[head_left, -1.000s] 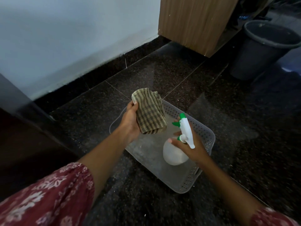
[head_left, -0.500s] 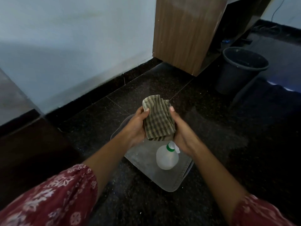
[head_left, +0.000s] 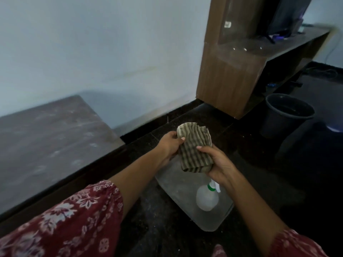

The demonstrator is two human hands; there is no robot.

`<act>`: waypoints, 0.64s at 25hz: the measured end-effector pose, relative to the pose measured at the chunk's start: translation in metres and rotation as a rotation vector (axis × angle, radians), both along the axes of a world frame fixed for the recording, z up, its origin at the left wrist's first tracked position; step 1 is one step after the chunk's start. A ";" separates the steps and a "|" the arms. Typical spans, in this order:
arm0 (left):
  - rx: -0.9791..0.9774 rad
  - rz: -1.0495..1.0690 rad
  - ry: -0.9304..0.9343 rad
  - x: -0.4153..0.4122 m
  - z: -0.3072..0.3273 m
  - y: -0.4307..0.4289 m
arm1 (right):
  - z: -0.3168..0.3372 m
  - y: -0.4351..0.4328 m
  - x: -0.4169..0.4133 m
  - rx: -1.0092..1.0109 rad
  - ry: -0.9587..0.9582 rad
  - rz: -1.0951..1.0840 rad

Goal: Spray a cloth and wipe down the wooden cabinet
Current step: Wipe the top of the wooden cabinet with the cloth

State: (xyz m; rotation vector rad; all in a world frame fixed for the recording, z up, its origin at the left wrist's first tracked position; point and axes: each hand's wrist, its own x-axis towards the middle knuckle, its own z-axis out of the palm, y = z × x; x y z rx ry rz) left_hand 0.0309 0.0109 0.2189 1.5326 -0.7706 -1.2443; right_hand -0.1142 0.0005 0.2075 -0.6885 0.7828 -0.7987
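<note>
Striped cloth [head_left: 194,151] held between left hand [head_left: 169,145] and right hand [head_left: 220,165], fingers [head_left: 204,148] curled round it, above tray [head_left: 176,184] where bottle [head_left: 206,199] stands. Spraying probably done; cabinet [head_left: 228,75], far right, not yet wiped.

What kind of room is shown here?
Probably a living room in a home: a wooden cabinet against the pale wall, what looks like a dark screen on its shelf, and a bucket on the polished stone floor.

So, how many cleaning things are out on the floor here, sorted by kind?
Cloth: 1
Spray bottle: 1
Plastic basket: 1
Bucket: 1
Total: 4
</note>
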 end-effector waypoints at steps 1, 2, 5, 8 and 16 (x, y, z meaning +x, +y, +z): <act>-0.003 0.029 -0.019 0.012 0.013 0.012 | 0.017 0.009 0.008 0.029 -0.028 0.058; -0.009 0.059 -0.030 0.025 0.026 0.028 | 0.032 0.019 0.017 0.047 -0.066 0.115; -0.070 0.166 -0.014 0.066 0.068 0.089 | 0.075 0.059 0.058 0.026 -0.135 0.258; -0.109 0.280 -0.047 0.111 0.105 0.165 | 0.113 0.105 0.109 -0.026 -0.121 0.420; -0.134 0.626 -0.223 0.202 0.151 0.337 | 0.162 0.223 0.241 -0.066 -0.156 0.748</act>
